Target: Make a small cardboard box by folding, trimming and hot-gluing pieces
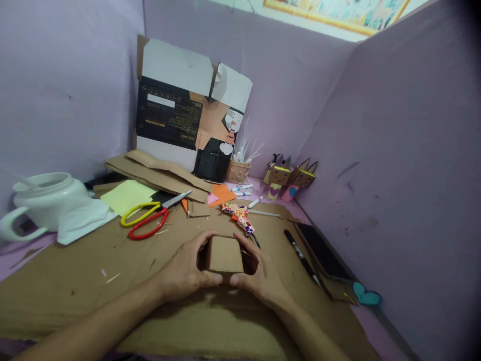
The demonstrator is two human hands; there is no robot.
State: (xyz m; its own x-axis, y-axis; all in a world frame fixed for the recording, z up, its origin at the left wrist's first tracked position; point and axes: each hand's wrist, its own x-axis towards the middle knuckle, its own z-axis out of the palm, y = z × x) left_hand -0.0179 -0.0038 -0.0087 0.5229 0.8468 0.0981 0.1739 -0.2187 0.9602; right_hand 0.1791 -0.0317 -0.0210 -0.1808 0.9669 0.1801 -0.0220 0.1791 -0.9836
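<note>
My left grip (184,268) and right grip (261,278) are closed round a small cardboard box (226,254), thumbs at its near side, mid-width toward the near edge of the cardboard-covered surface (180,321); can't tell if its base touches down. Glue gun (244,222) just beyond, scissors (164,207) farther left. Black marker (301,257) and phone (323,250) near right edge, white pot (48,200) at left edge.

The left hand (184,268) and right hand (265,276) were bare, with slim fingers (248,245) and rounded thumbs (212,279); behind the wrists (164,287), both forearms (101,321) were bare too, smooth in outline.
</note>
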